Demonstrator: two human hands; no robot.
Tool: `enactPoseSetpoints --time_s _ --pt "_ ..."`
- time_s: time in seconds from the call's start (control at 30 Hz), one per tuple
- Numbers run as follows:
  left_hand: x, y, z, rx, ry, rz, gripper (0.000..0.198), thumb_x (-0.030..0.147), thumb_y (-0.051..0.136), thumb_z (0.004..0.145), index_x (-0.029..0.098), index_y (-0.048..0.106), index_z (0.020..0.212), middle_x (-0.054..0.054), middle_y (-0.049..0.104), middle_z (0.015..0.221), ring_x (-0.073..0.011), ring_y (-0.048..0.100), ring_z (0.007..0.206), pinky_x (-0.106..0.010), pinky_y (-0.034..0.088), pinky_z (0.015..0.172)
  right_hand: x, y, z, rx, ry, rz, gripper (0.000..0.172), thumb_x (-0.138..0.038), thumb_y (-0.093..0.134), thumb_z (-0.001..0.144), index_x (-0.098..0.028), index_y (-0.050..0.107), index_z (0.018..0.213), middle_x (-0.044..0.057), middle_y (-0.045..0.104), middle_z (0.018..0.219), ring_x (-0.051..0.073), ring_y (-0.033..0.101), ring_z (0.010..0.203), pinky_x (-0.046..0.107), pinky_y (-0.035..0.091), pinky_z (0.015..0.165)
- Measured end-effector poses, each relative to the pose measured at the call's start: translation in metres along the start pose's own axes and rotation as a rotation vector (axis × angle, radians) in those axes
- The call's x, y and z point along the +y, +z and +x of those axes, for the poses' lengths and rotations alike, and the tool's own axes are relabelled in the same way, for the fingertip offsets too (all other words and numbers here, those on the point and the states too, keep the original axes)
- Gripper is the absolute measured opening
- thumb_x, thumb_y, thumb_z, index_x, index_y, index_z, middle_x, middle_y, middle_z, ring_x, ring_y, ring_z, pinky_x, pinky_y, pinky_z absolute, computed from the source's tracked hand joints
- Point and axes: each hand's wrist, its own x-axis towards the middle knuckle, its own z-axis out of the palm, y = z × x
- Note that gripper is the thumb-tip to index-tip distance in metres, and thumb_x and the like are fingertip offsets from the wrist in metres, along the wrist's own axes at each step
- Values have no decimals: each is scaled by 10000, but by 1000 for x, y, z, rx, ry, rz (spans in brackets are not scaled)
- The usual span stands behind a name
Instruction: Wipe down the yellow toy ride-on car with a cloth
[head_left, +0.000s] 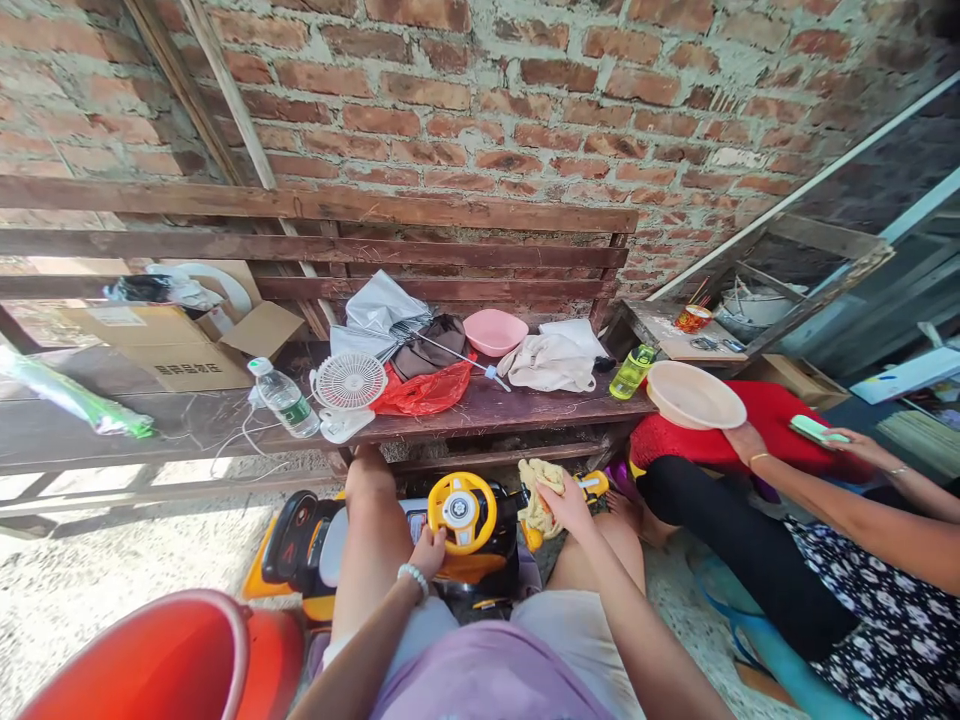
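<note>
Between my knees stands a yellow and black ride-on toy car with a grey seat (335,545). My left hand (427,552) is closed on the lower left rim of its yellow steering wheel (490,515). In my right hand (568,505) is a bunched, pale yellow cloth (538,480), pressed against the front part of the toy to the right of the wheel. The cloth hides most of the part under it.
A wooden bench (480,405) runs ahead, holding a cardboard box (180,350), water bottle (285,398), small fan (349,385), umbrella (382,310) and pink basin (495,330). A red tub (150,660) stands lower left. At right, another person holds a beige basin (696,395) and green brush (817,432).
</note>
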Motion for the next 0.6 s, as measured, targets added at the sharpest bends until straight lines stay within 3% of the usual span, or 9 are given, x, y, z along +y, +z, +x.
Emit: enactPoseSetpoints --time_s 0.13,0.27,0.43,0.53,0.6 --pt "-1 0 1 -26 -48 -24 177 384 456 1057 220 513 1024 -44 718 972 -146 740 832 -223 597 737 7 20 -7 41 36 -11 443 -558 681 810 -239 662 1116 81 770 1142 279 710 1071 453 551 1023" --pt "-5 1 6 -15 -43 -49 162 365 471 1049 210 518 1040 -55 719 960 -162 737 826 -263 608 747 5 16 -8 22 47 -253 354 -378 596 885 -220 650 1198 84 740 1200 250 705 1062 374 558 956" --pt "-7 0 6 -27 -35 -72 162 359 490 1048 201 514 1020 -59 712 960 -161 738 773 -259 591 718 -9 -4 -12 -122 -41 -744 536 -130 589 855 -253 593 1377 76 587 1435 185 686 1019 267 505 842" --pt "-3 -1 2 -40 -38 -87 149 337 464 1059 196 501 1029 -53 703 929 -162 738 767 -237 567 667 -6 -30 -12 -106 -40 -890 597 -83 595 837 -259 574 1408 85 560 1456 192 667 1060 265 489 842" --pt "0 -1 -1 -39 -47 -103 136 318 450 1063 194 494 1026 -41 692 887 -163 731 742 -234 554 637 1 -54 -8 -67 43 -958 571 -86 582 855 -247 577 1403 96 573 1432 185 674 1024 265 486 813"
